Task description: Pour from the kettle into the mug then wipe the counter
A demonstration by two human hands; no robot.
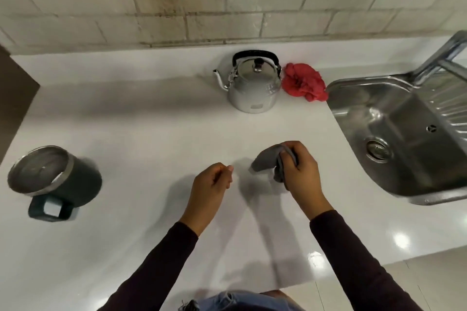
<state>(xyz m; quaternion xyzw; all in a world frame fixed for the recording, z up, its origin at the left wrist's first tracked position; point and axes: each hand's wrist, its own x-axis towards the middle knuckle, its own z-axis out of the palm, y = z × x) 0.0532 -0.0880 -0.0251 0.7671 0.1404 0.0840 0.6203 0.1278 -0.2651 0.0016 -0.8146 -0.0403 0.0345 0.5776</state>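
A shiny steel kettle (252, 83) with a black handle stands at the back of the white counter (151, 134), its spout pointing left. A dark green mug (58, 179) with a steel inside stands at the left, handle toward me. My right hand (300, 169) grips a bunched grey cloth (265, 161) just above the counter's middle. My left hand (214, 182) hovers beside it, fingers loosely curled and holding nothing.
A crumpled red cloth (304, 82) lies right of the kettle. A steel sink (404, 134) with a tap (442, 58) fills the right side. A tiled wall (202, 7) rises behind the counter. The counter's front edge is near my body.
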